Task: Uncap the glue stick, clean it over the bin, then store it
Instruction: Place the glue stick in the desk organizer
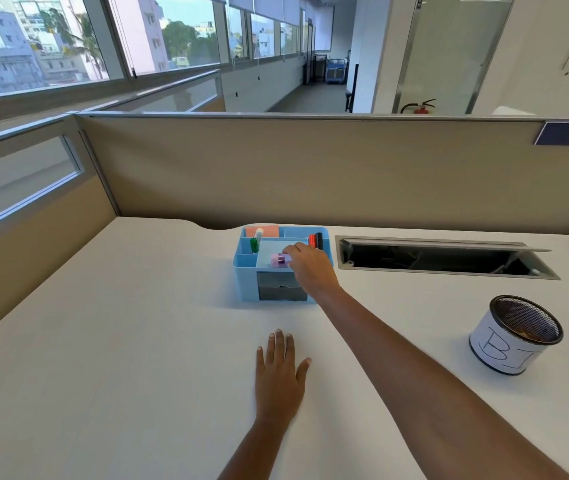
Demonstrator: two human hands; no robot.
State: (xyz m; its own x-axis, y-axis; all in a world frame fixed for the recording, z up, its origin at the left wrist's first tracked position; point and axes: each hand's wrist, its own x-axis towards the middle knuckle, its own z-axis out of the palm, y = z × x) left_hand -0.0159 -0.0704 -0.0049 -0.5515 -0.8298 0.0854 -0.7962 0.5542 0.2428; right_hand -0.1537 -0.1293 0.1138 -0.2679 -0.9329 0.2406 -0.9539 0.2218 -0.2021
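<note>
A pink and purple glue stick lies on its side in the middle compartment of a blue desk organiser. My right hand reaches over the organiser, its fingertips touching the stick's right end; I cannot tell whether they grip it. My left hand rests flat on the white desk, palm down, fingers together, holding nothing. A round mesh bin with a white paper label stands at the right of the desk, well apart from both hands.
The organiser also holds a green and white marker, red and black markers and orange notes. An open cable hatch lies behind the bin. Beige partition walls close the desk at the back and left.
</note>
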